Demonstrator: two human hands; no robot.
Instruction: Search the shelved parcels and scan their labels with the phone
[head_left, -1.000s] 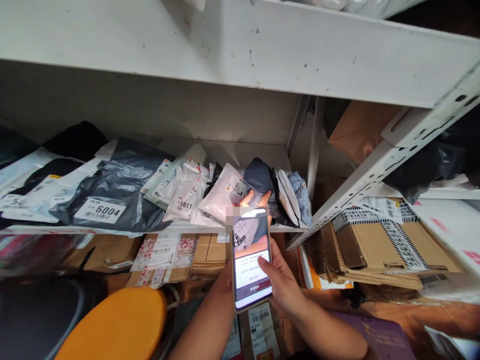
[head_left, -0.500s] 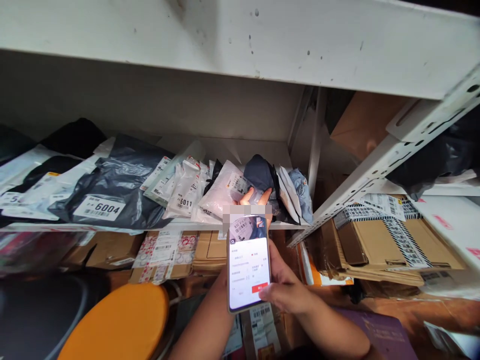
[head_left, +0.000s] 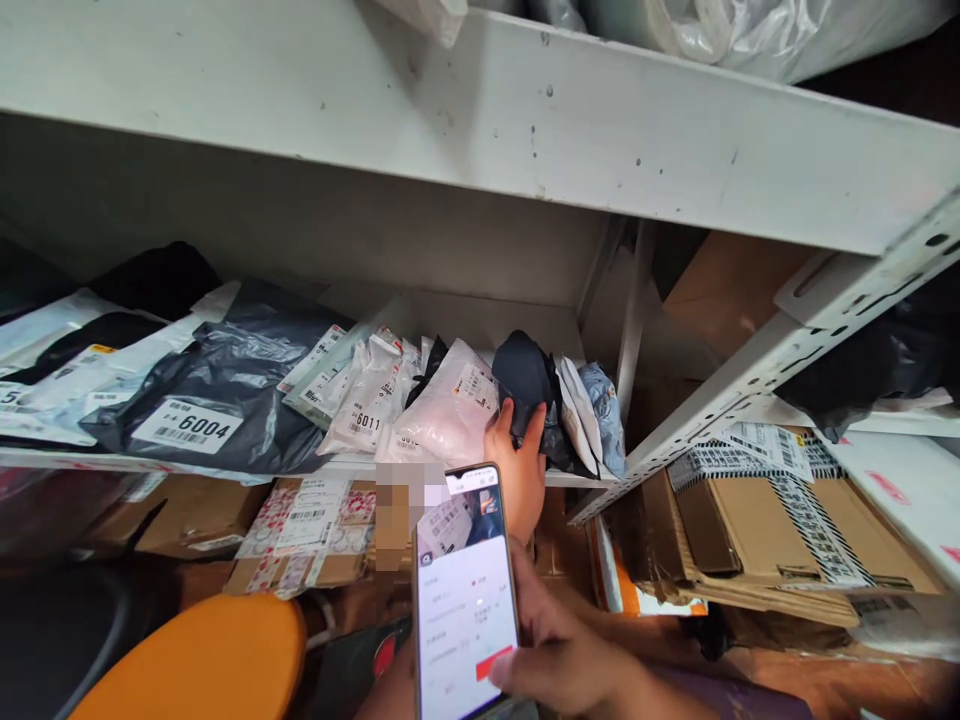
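Observation:
My right hand (head_left: pixel 559 640) is closed around a smartphone (head_left: pixel 461 610), its thumb over the red button low on the screen. On the screen is a camera picture of a barcode label above a white form. Behind the phone, my left hand (head_left: pixel 519 470) reaches to the shelf, fingertips spread against a dark blue parcel (head_left: pixel 523 370). Touching that on the left is a pale pink plastic parcel (head_left: pixel 450 415) with a barcode label. To the right lean a white packet (head_left: pixel 579 405) and a light blue plastic parcel (head_left: pixel 602 410).
Bagged parcels line the white shelf, among them a dark bag marked 6004 (head_left: pixel 217 390) and a white one marked 6011 (head_left: pixel 360 400). A perforated metal post (head_left: pixel 750 370) stands at right, with cardboard boxes (head_left: pixel 795 510) beyond. Below left is an orange round seat (head_left: pixel 202 660).
The phone and my right hand have shifted down and left, away from the shelf. My left hand stays at the dark parcel and shows more fully. The view has tilted slightly upward.

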